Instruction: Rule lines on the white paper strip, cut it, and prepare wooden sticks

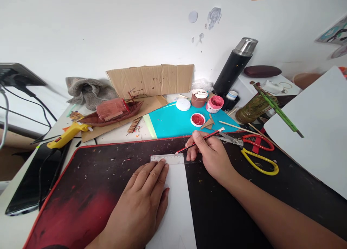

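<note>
The white paper (177, 212) lay flat on the dark mat (222, 212) that covered the near part of the bench, running from the ruler toward the person, with its left side partly under the left hand (148, 193). That hand was spread flat, palm down, its fingers close together and gripping nothing; its fingertips rested on the clear ruler (173, 159), which lay across the far end of the paper. The right hand (210, 153) held a red and black pencil (207, 136) between thumb and fingers, its point down at the far edge of the ruler and its back end tilted up to the right. The paper looked light and limp enough to crease or skid on the mat, so flat pressure from spread fingers seemed to suit it better than a pinch at one edge. The ruler appeared to be thin, stiff, smooth plastic, likely to swivel if pressed at one end only; two or three fingers near its middle, clear of the drawing edge, would steady it best. The pencil, slim, rigid and light, seemed best taken low on the shaft, a little behind the point, since its tip could snap under hard pressure. Scissors (242, 143) lay just beyond the right hand.
</note>
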{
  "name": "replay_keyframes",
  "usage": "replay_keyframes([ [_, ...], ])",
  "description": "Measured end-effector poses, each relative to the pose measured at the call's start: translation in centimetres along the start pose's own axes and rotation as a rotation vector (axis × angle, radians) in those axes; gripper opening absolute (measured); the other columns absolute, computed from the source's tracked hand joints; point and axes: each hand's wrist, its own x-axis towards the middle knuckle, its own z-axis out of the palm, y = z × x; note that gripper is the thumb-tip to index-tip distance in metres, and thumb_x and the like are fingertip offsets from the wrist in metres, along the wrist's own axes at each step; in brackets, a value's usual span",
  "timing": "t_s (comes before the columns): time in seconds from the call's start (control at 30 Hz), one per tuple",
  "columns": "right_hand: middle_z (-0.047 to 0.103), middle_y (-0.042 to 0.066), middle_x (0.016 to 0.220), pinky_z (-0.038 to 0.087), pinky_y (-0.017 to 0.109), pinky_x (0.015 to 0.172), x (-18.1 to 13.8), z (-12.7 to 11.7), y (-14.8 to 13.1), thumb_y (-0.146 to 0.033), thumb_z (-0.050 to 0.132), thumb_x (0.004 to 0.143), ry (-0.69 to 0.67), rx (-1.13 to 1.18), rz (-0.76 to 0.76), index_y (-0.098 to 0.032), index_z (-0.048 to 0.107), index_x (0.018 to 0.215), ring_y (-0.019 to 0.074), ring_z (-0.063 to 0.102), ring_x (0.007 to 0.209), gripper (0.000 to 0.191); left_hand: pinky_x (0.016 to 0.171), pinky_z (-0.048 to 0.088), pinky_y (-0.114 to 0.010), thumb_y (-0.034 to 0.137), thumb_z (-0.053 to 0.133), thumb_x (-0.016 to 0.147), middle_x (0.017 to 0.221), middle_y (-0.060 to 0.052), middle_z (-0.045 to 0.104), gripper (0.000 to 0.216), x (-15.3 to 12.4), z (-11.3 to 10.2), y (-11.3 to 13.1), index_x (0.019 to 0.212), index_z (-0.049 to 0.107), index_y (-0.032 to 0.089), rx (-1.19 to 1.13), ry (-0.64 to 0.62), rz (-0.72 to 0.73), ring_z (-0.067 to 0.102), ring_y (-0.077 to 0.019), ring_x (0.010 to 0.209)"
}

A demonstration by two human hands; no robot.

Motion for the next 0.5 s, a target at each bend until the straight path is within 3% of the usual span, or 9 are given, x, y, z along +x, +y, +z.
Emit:
replay_keyframes([
  [0.5,0.063,0.001,0.054,0.048,0.029,0.055,-0.01,-0.12,-0.04,-0.081,0.064,0.094,-0.006,-0.048,-0.019,-0.019,0.07,0.078,0.018,0.065,0.054,0.064,0.109,0.054,-0.046,0.023,0.045,0.109,0.146,-0.012,0.071,0.043,-0.01,0.08,0.14,0.145,0.065,0.01,-0.01,0.009,-0.025,0.062,-0.0302,0.13],
])
